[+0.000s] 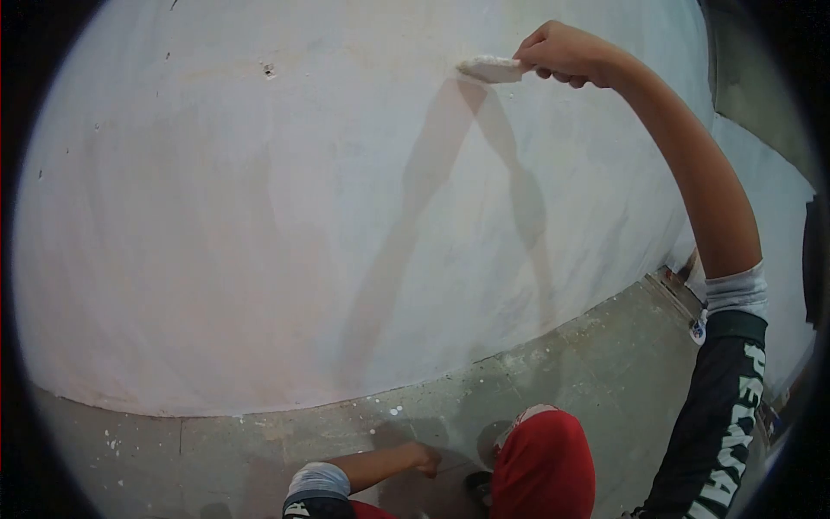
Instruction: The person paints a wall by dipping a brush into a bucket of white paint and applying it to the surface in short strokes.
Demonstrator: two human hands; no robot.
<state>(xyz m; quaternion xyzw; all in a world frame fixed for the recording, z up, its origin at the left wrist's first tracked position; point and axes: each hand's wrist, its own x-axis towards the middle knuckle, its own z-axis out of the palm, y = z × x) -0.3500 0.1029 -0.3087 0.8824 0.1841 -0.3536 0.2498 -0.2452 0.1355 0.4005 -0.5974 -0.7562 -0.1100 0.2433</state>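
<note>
My right hand (566, 56) is raised at the upper right, its fingers wrapped round the handle of a flat paintbrush (493, 69). The brush is coated in white, and its tip meets the whitish wall (259, 199). Shadows of the arm and brush run down the wall from that spot. Low in the view, my left hand (422, 458) hangs above the floor near my red-clad knee (545, 463). Its fingers look curled in, and nothing shows in them.
A grey floor (596, 363) spotted with white paint meets the wall along a curved line. The wall has a small chipped hole (269, 71) and several dark nicks. Beyond my right arm lie a small white round object (698, 331) and another wall section (761, 173).
</note>
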